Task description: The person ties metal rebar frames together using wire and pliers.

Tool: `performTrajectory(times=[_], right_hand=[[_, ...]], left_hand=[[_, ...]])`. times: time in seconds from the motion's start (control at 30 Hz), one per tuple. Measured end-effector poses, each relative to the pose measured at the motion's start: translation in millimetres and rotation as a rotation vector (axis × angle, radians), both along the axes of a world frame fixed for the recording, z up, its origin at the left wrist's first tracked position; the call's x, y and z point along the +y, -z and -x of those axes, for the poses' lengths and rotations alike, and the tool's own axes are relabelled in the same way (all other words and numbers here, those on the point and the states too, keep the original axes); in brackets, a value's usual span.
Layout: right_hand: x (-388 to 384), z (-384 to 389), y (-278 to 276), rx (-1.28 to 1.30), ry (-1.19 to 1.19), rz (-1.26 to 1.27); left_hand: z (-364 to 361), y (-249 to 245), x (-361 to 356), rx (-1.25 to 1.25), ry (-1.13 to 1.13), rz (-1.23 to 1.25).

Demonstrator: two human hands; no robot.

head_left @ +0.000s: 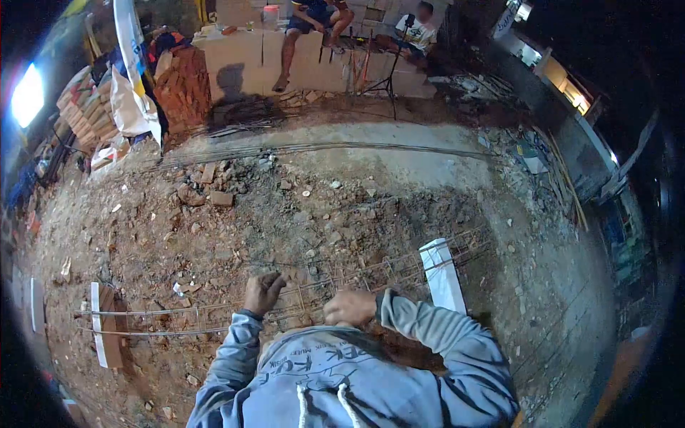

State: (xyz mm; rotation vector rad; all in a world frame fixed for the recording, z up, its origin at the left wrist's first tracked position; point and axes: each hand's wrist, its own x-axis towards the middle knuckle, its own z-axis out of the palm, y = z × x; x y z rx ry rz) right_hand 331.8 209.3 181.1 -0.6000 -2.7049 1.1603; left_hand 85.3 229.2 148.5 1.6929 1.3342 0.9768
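A long cage of thin steel bars [160, 312] with cross ties lies low over the ground in front of me. Its bars run from the far left to the right, passing by both hands. My left hand [262, 292] is raised at the cage with its fingers pinched together; whatever is in them is too small to make out. Bent at the wrist, my right hand [349, 307] curls its fingers close to the near bars, and its grip is hidden from view. A white-faced block [444, 277] sits at the cage's right part, and another block [107, 324] is at its left end.
Rubble and broken bricks [221, 199] cover the soil ahead. Long loose bars [321, 146] lie across a concrete strip. Behind them, one person [314, 21] sits on a low wall [242, 64], another person [421, 32] to the right, near a tripod [391, 78].
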Motion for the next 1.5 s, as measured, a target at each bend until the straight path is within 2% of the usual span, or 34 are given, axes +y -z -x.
performTrajectory(times=[0.03, 0.07, 0.1, 0.13, 0.23, 0.27, 0.33, 0.37, 0.4, 0.47, 0.53, 0.6, 0.63, 0.7, 0.73, 0.77, 0.8, 0.83, 0.87, 0.93, 1.0, 1.07, 1.1, 1.13, 1.17, 1.2, 1.27, 1.3, 1.33, 1.4, 1.43, 1.5], right_hand=[[0.6, 12.1, -21.8, 0.008, 0.01, 0.0], [6.6, 23.6, -59.4, 0.144, 0.139, -0.005], [13.7, 29.2, -80.4, 0.28, 0.269, 0.0], [22.3, 26.5, -78.8, 0.288, 0.278, 0.023], [39.3, 11.9, -40.4, -0.383, 0.651, 0.064], [33.6, 13.1, -27.2, -0.624, 0.745, 0.075], [-7.7, 22.1, -13.3, -0.27, 0.174, 0.139], [-23.5, 34.5, -20.4, -0.157, 0.19, 0.531], [-29.0, 42.9, -41.9, -0.151, 0.184, 0.57], [-14.9, 55.1, -88.9, 0.269, 0.213, 0.468], [8.8, 42.2, -98.5, 0.438, 0.549, 0.382], [24.8, 37.6, -72.1, 0.108, 1.024, -0.085], [21.5, 29.6, -42.2, 0.102, 1.026, -0.078], [14.4, 4.0, 13.2, -0.688, 0.443, -0.428], [-6.9, 1.2, 10.3, -0.527, 0.172, -0.352], [-15.2, 24.9, -38.6, -0.35, 0.234, 0.492], [-35.4, 25.7, -47.1, 0.006, 0.209, 0.578], [-38.3, 35.8, -80.2, 0.001, 0.192, 0.676], [-36.7, 38.1, -104.9, 0.027, 0.218, 0.672], [-26.9, 26.1, -110.1, 0.337, 0.43, 0.596], [-1.1, 5.7, -114.2, 0.149, 0.782, 0.262], [27.2, -17.8, -93.9, 0.031, 1.027, -0.146], [41.4, -37.7, -86.4, -0.052, 1.029, -0.068], [51.3, -61.9, -80.6, -0.139, 1.03, 0.01], [55.2, -84.7, -77.1, -0.093, 0.904, 0.125], [54.5, -104.2, -76.2, -0.093, 0.893, 0.129], [56.3, -129.0, -81.2, -0.214, 0.539, 0.326], [59.1, -139.3, -93.7, -0.251, 0.447, 0.559], [63.7, -150.2, -107.8, -0.242, 0.444, 0.565], [74.8, -176.2, -123.6, -0.397, 0.431, 0.625], [79.9, -196.9, -121.6, -0.383, 0.491, 0.655], [98.5, -253.4, -92.3, 0.158, 0.38, 0.152]], left_hand=[[0.7, 7.4, 0.3, -0.008, 0.057, -0.105], [0.6, 11.7, -0.3, -0.017, 0.116, -0.206], [1.2, 6.2, -8.7, -0.048, 0.075, -0.118], [4.2, 7.4, -10.4, -0.039, 0.081, -0.095], [28.3, 5.2, -7.9, -0.015, 0.031, -0.081], [37.6, 0.9, -6.8, 0.112, 0.026, -0.167], [52.8, 11.8, -2.7, 0.26, 0.05, -0.347], [54.6, 5.9, -12.4, 0.226, 0.093, -0.342], [56.0, -1.9, -18.3, 0.195, 0.147, -0.34], [64.1, 5.5, -19.4, 0.196, 0.126, -0.305], [65.5, 5.8, -11.9, 0.106, 0.027, -0.322], [49.9, -21.3, -5.5, 0.069, 0.001, -0.229], [49.5, -19.7, -1.1, 0.067, 0.003, -0.22], [47.2, -16.6, 10.5, 0.257, 0.156, -0.373], [47.2, -12.2, 9.8, 0.25, 0.152, -0.366], [47.5, -6.0, 7.8, 0.204, 0.232, -0.373], [46.4, -2.7, 7.5, 0.159, 0.312, -0.384], [43.9, -10.4, 0.1, 0.151, 0.363, -0.374], [41.6, -9.4, -4.4, 0.153, 0.37, -0.369], [35.0, -7.3, -10.2, 0.044, 0.199, -0.162], [21.4, -16.4, -3.1, 0.071, 0.147, -0.178], [2.4, -21.4, 0.5, 0.116, 0.213, -0.18], [-9.8, -25.4, 1.2, 0.132, 0.237, -0.284], [-17.9, -28.2, 3.1, 0.137, 0.242, -0.282], [-26.0, -30.2, 5.9, 0.188, 0.251, -0.347], [-33.3, -30.9, 7.7, 0.239, 0.25, -0.408], [-48.6, -29.6, 10.0, 0.313, 0.285, -0.468], [-57.5, -28.4, 10.3, 0.313, 0.356, -0.436], [-68.0, -27.5, 11.9, 0.31, 0.43, -0.405], [-97.4, -37.5, 21.3, 0.291, 0.416, -0.455], [-112.4, -44.5, 26.8, 0.285, 0.341, -0.47], [-135.6, -55.0, 40.6, 0.239, 0.226, -0.417]])
